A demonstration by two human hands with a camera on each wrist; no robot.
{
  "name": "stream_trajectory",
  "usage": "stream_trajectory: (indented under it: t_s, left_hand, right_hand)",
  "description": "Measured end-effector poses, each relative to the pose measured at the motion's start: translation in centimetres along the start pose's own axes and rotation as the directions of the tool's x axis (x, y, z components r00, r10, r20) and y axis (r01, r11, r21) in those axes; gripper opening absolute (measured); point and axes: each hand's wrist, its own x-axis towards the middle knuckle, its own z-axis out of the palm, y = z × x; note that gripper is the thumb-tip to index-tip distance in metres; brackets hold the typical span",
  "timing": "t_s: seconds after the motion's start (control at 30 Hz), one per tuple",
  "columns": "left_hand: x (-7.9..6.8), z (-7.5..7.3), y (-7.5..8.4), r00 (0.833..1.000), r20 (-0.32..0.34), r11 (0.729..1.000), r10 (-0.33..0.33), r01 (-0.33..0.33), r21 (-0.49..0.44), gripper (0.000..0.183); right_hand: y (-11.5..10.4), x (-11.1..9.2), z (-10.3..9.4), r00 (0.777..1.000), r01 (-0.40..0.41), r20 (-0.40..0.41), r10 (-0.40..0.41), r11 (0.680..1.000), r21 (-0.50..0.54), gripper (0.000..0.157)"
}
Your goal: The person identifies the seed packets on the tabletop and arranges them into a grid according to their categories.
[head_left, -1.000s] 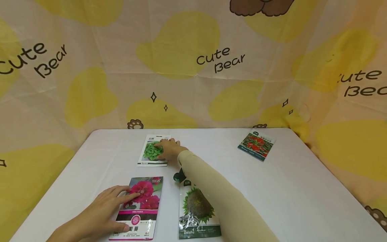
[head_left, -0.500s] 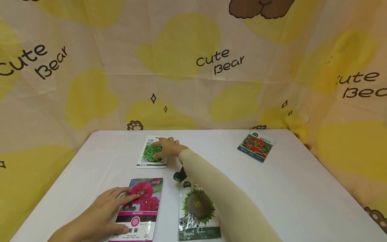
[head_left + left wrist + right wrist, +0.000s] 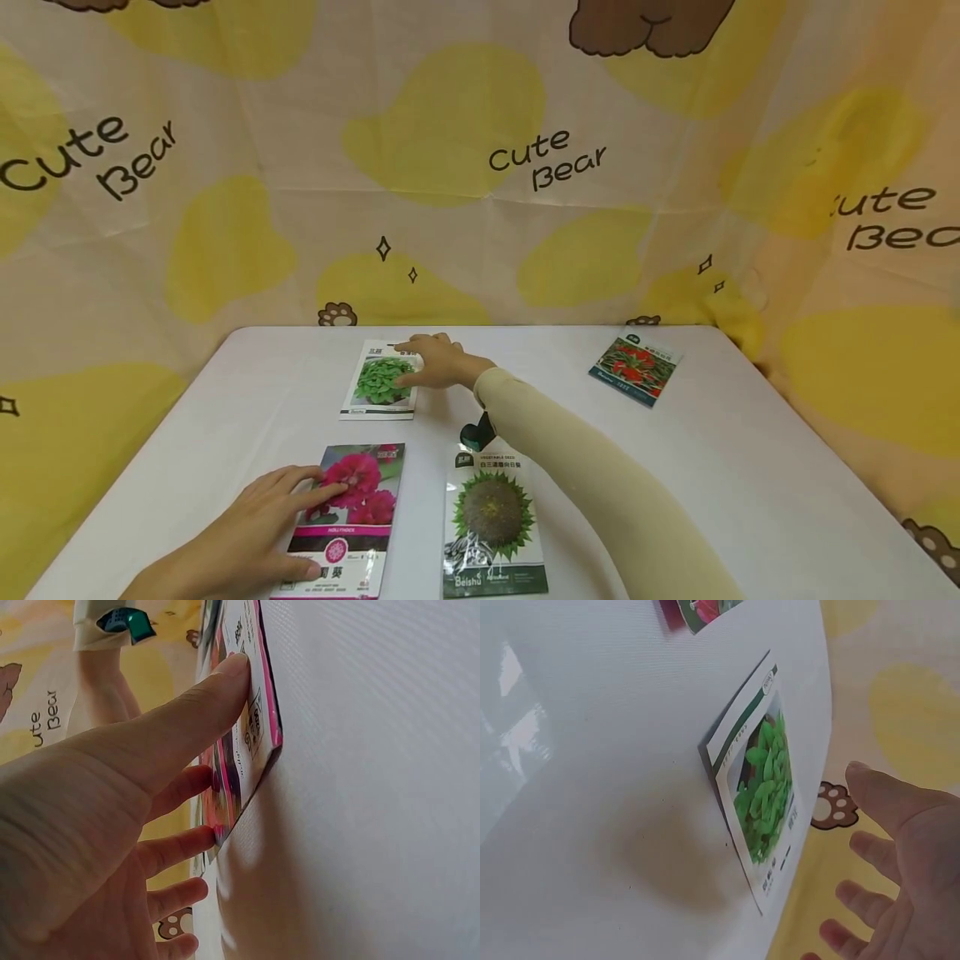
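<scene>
In the head view my left hand (image 3: 243,533) rests on a pink hollyhock seed packet (image 3: 358,533) at the table's near left. Its thumb and index finger lie on the front, fairly straight; the left wrist view shows the other fingers spread beside the packet (image 3: 255,712). My right hand (image 3: 444,363) reaches over a white seed packet with green leaves (image 3: 381,385), at the back of the table. From the right wrist view, this hand (image 3: 907,877) hovers apart from the leafy packet (image 3: 761,780), fingers loosely extended, holding nothing.
A sunflower seed packet (image 3: 493,517) lies near the front middle, close to my right sleeve (image 3: 592,475). A red-flower packet (image 3: 636,368) lies tilted at the back right. Behind the white table (image 3: 750,467) hangs a yellow patterned cloth (image 3: 450,125).
My right hand has come off the leafy packet and shifted slightly right, uncovering more of it and of the sunflower packet. The left hand stays on the hollyhock packet.
</scene>
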Motion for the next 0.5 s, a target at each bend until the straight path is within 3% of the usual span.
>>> stream_trajectory:
  t_s: [0.5]
  left_hand:
    - [0.0, 0.0, 0.0, 1.000, 0.012, 1.000, -0.001, 0.001, -0.012, 0.087]
  right_hand:
    - [1.6, -2.3, -1.1, 0.999, 0.039, -0.011, -0.039, 0.999, -0.021, 0.061]
